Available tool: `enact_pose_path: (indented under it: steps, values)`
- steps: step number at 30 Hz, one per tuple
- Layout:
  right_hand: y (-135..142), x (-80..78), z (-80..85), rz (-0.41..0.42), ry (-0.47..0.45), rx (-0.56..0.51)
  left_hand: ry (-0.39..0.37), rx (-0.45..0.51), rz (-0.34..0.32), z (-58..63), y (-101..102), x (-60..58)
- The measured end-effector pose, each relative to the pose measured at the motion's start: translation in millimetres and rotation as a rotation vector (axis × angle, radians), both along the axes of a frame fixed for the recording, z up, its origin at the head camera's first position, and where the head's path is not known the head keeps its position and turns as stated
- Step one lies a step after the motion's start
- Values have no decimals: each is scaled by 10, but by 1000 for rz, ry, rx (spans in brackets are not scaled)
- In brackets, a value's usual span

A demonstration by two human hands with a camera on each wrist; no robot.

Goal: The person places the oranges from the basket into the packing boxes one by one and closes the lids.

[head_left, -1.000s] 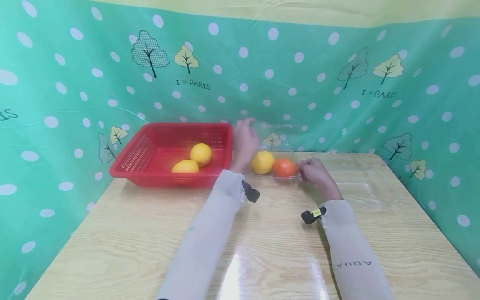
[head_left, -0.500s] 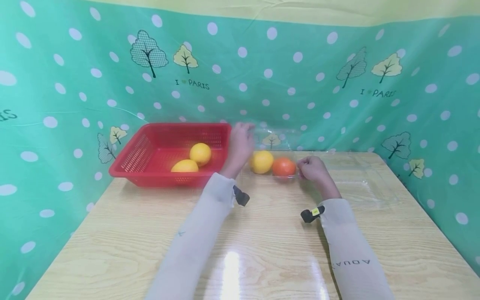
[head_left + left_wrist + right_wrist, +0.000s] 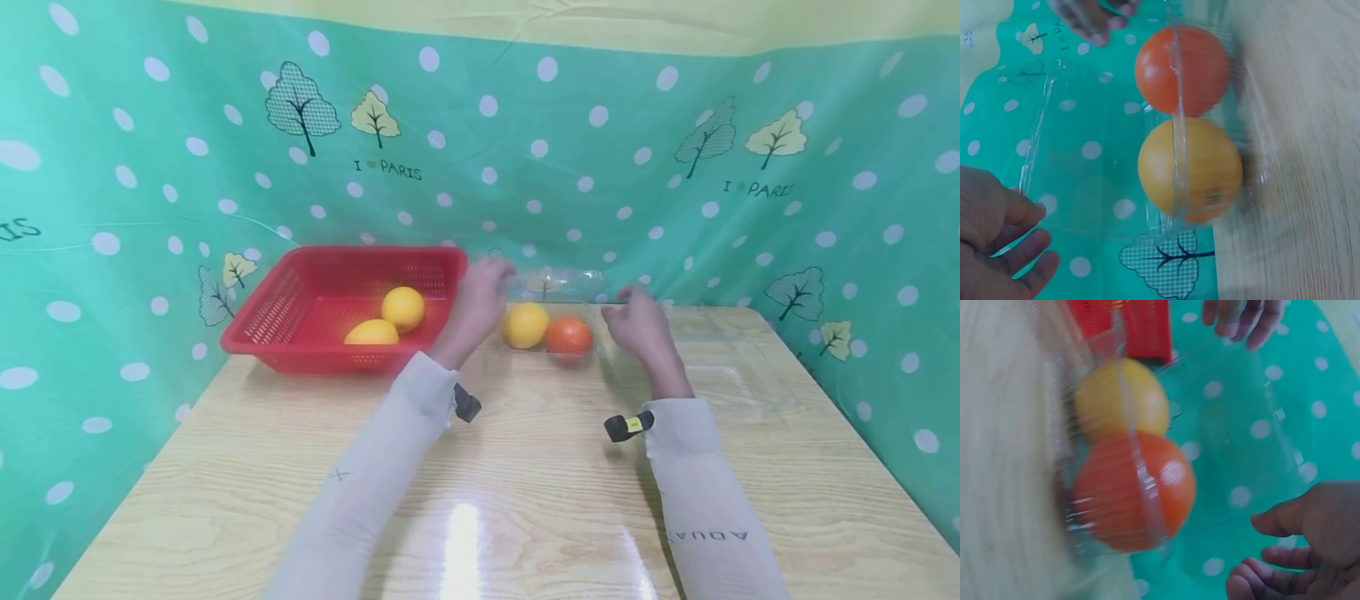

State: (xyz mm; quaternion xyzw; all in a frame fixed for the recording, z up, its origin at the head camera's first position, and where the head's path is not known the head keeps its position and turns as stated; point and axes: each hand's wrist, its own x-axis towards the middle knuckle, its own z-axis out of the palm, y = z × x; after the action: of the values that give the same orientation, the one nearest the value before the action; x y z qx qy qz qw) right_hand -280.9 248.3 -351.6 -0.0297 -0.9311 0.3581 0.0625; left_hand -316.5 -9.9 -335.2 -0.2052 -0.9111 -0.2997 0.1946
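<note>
A clear plastic clamshell box point(image 3: 1179, 144) holds a yellow-orange round fruit point(image 3: 526, 325) and a red-orange round fruit point(image 3: 569, 335) side by side. Its see-through lid point(image 3: 558, 283) stands raised at the back, tilted. In the head view my left hand point(image 3: 480, 296) is at the lid's left side; the left wrist view shows its loosely bent fingers by the lid's corner, and whether they touch it is hard to tell. Just right of the box, my right hand point(image 3: 641, 329) is held up with thumb and fingers apart, nothing between them point(image 3: 1310, 544).
A red perforated basket point(image 3: 345, 360) with two yellow fruits point(image 3: 402, 309) stands to the left, close to my left forearm. Another clear plastic piece point(image 3: 738, 375) lies on the wooden table point(image 3: 540, 500) at right. A green dotted curtain point(image 3: 517, 192) hangs behind.
My right hand has let go of the box's right side near the red-orange fruit and risen slightly. My left hand has shifted a little left and down, and the lid's upper edge sits lower.
</note>
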Motion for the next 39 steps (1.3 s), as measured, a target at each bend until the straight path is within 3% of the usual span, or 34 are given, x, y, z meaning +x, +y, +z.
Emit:
enact_pose_path:
  steps: [6,11,18,32,34,37,39]
  values:
    - [-129,123,208,5,120,65,3,-93,-35,-24,-46,12]
    - [-233,198,282,26,188,164,26,-123,-72,-59,-89,16]
    - [-258,206,242,59,316,329,14,-113,-171,-98,-157,51]
    - [-190,231,173,219,420,631,-68,-155,-321,-260,-292,150]
    - [-176,243,145,240,453,667,-72,-175,-333,-257,-287,183]
    - [-151,253,94,277,506,727,-7,-268,-347,-248,-262,226]
    - [-133,262,55,302,526,771,-43,-265,-321,-250,-234,252]
